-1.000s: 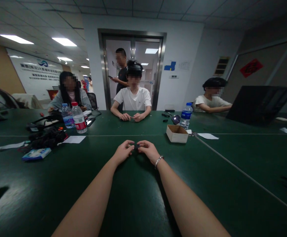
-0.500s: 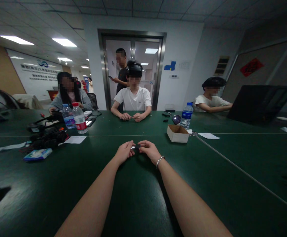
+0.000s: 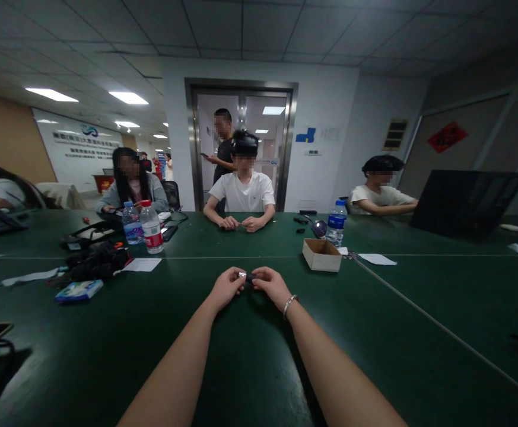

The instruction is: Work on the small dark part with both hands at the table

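Note:
Just above the green table (image 3: 250, 367), my two hands meet around a small black-and-silver cylinder (image 3: 248, 277). The fingertips of my left hand (image 3: 227, 289) are closed on its silver end. My right hand (image 3: 274, 287), with a silver bangle at the wrist, pinches the black end. Both hands partly cover the cylinder, so its exact kind cannot be made out. An open cardboard box (image 3: 321, 261) stands to the right of my right hand, apart from it.
At the left are two bottles (image 3: 152, 234), a heap of black gear (image 3: 96, 261), a blue-and-white packet (image 3: 79, 291) and paper (image 3: 142, 264). A water bottle (image 3: 336, 224) stands behind the box, and a laptop (image 3: 467, 201) is far right. Across the table sits a person in a headset (image 3: 245, 193).
The view has tilted up slightly, so everything sits lower in the picture. Both hands keep hold of the cylinder, which now slants a little, with its silver end higher.

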`<control>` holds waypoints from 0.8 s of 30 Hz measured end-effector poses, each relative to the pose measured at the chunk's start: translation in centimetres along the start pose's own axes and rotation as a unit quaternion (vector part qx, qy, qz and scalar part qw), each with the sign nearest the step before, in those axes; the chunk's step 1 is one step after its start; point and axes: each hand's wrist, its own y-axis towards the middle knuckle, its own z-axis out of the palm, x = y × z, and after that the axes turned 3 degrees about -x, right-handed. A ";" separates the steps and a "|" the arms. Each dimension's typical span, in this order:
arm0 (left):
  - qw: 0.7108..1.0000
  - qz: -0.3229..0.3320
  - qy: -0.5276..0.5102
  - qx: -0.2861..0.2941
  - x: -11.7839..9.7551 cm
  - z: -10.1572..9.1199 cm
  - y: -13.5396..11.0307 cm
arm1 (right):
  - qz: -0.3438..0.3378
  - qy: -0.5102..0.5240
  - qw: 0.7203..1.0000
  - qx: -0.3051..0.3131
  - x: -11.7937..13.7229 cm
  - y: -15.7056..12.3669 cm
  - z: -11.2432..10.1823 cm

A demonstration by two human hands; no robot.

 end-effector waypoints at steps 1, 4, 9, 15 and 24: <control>1.000 -0.004 -0.002 -0.002 0.1 0.0 0.0 | -0.007 -0.015 1.000 0.000 -0.1 0.0 0.0; 1.000 -0.004 -0.003 -0.004 0.4 -0.1 0.1 | -0.029 -0.078 0.997 0.002 -0.2 0.0 0.1; 0.999 0.008 0.025 -0.028 0.7 0.1 -0.3 | -0.057 -0.186 0.981 0.013 -0.1 -0.5 0.7; 0.983 0.049 0.159 -0.084 -0.6 0.8 -1.8 | -0.087 -0.245 0.966 -0.003 -0.6 -1.4 1.5; 0.945 0.062 0.289 -0.141 -2.7 2.4 -5.7 | -0.098 -0.434 0.892 -0.083 0.9 -4.6 3.4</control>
